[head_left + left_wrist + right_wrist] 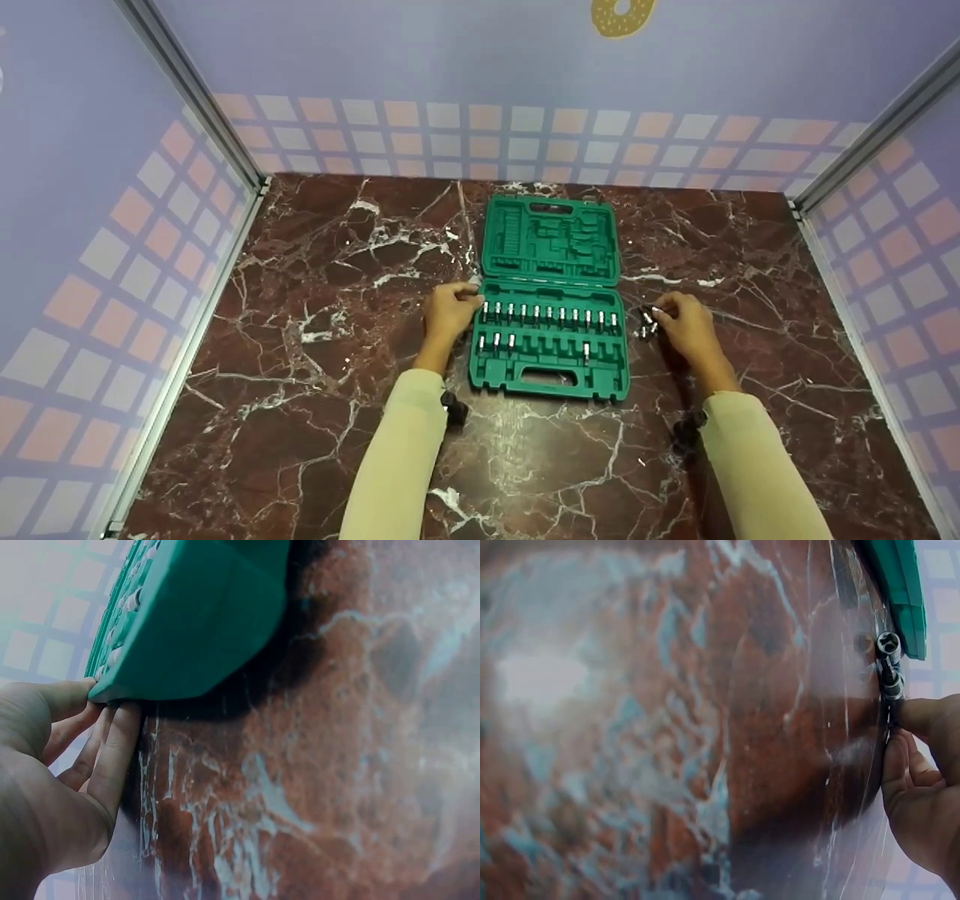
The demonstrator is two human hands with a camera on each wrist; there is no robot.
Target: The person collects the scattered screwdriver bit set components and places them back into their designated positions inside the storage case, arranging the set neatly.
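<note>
A green socket case [551, 386] lies unfolded on the table. Its upper row is full of bit sockets [549, 313]. The lower row holds three at the left and one socket [586, 353] further right, with bare slots between. My left hand [450, 309] grips the case's left edge, thumb on the rim and fingers against the side in the left wrist view. Right of the case, a few loose metal sockets [889, 645] lie close together. At this cluster my right hand [686, 326] pinches a socket between thumb and fingers; the fingertips partly hide it.
The case's lid [551, 236] lies back behind the sockets, with moulded recesses. Dark red marble-patterned table [337, 450] surrounds the case. Panels with printed squares stand at the back and both sides, including the back wall [420, 67].
</note>
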